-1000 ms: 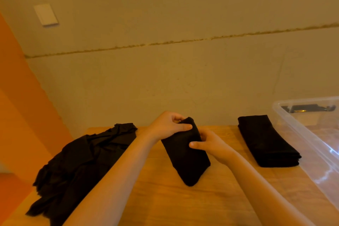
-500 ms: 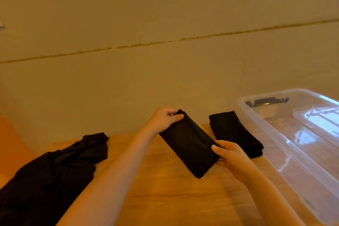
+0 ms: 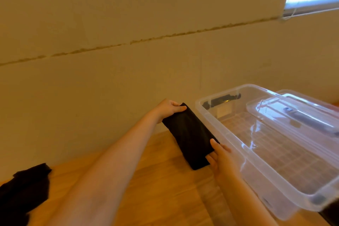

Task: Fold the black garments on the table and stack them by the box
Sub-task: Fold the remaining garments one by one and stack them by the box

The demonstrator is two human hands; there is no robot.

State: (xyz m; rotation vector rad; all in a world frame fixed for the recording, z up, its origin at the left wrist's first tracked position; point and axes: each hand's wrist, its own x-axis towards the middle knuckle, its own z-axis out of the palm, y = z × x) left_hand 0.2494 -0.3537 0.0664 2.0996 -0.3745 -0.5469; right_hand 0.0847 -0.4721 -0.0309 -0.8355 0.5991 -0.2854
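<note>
A folded black garment [image 3: 189, 138] is held by both hands just beside the left wall of the clear box [image 3: 229, 145], near the far edge of the counter [image 3: 156, 189]. Its far end is pinched by the left hand [image 3: 169, 109], with the thumb on top. Its near end is gripped by the right hand [image 3: 219, 156], with the thumb on the cloth. It cannot be told whether the garment touches the counter. A loose heap of black garments [image 3: 23, 187] is seen at the left edge of the counter, well apart from the box.
</note>
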